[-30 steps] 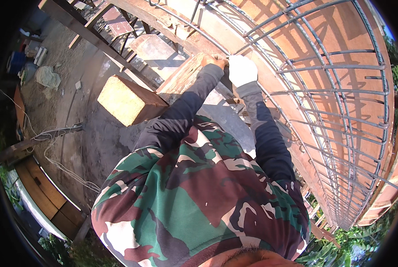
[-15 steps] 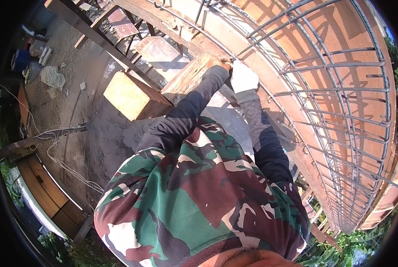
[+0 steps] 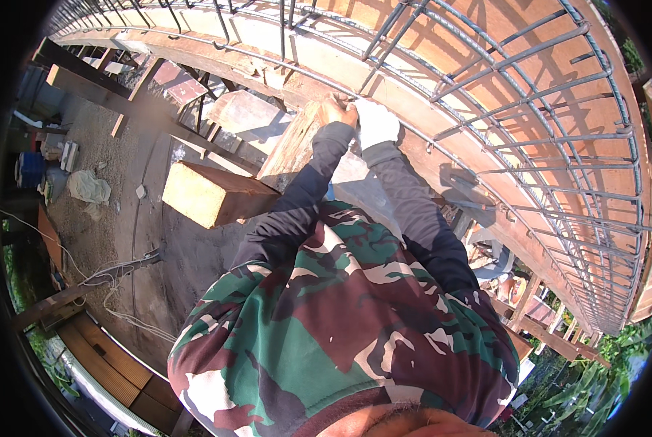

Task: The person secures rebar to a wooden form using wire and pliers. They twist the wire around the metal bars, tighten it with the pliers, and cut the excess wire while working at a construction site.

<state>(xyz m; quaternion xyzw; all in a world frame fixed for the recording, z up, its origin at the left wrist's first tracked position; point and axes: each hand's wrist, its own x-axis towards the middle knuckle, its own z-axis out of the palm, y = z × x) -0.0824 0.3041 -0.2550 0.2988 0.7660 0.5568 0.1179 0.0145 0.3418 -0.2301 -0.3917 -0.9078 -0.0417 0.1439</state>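
As sunlight falls across a curved cage of steel reinforcing bars, a person in a camouflage top reaches both arms up to its lower edge, seen from a camera worn on the head. The left hand, bare, is curled into a loose fist against the lowest bar, just where it crosses the top of a wooden beam; whether the fingers have hold of the bar itself or of something small on it cannot be told at this size. The right hand, in a white glove, sits touching the left one, its fingers folded down at the same spot on the bar, and what it grips, if anything, is hidden under the glove. The bars run in a grid over orange-brown formwork boards that sweep from the upper left to the far right of the view. Below the person's left arm a pale timber block juts out, its cut end lit yellow. Far beneath, on the dirt ground, lie a crumpled light sack, a blue container and a loose run of cable, with wooden planks at the lower left.
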